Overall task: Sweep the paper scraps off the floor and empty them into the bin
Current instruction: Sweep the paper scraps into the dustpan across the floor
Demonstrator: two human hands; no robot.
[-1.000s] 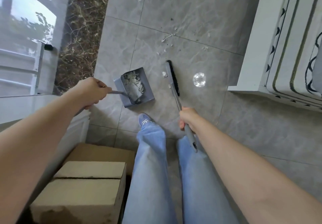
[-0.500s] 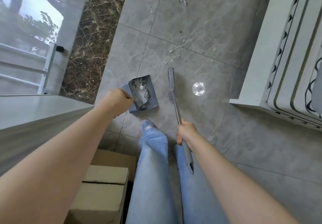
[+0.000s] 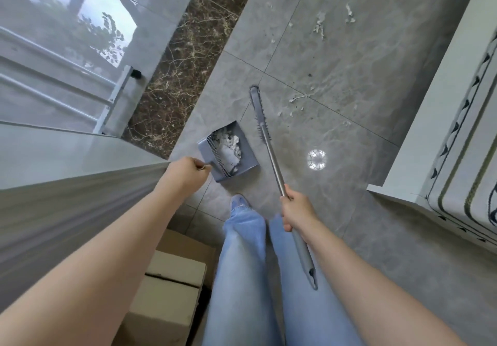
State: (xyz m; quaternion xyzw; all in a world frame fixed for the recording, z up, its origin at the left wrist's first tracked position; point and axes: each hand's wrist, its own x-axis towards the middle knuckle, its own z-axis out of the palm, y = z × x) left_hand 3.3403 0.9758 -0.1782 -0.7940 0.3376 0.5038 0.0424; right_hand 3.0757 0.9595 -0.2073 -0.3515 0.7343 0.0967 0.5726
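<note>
- Watching the head cam feed here: left hand (image 3: 188, 173) is fisted around the handle of the grey dustpan (image 3: 228, 154), which already has a decent wad of paper scraps (image 3: 228, 144) sitting against its comb edge.
- Can't tell for sure if the pan is resting on the tile floor (image 3: 349, 63) or lifted just off it, the angle is too steep.
- Right hand (image 3: 297, 208) is wrapped around the metal broom (image 3: 266, 141) handle about midway, broom head out ahead on the floor just to the right of the pan, not touching it.
- So I'd call this mid-task: 1 load collected, sweeping not finished.
- There are more loose scraps (image 3: 295, 99) just past the broom head, and another bunch further out (image 3: 320, 27), well apart from the pan.
- No bin anywhere in view. Cardboard boxes (image 3: 172, 286) by my left leg, but I wouldn't bet those are it.
- Next move, my guess: reach the broom past the nearer scraps and drag them back toward the pan's open lip, keeping the pan flat so the load doesn't spill.
- The little bits look light, so slow strokes or they'll scatter.
</note>
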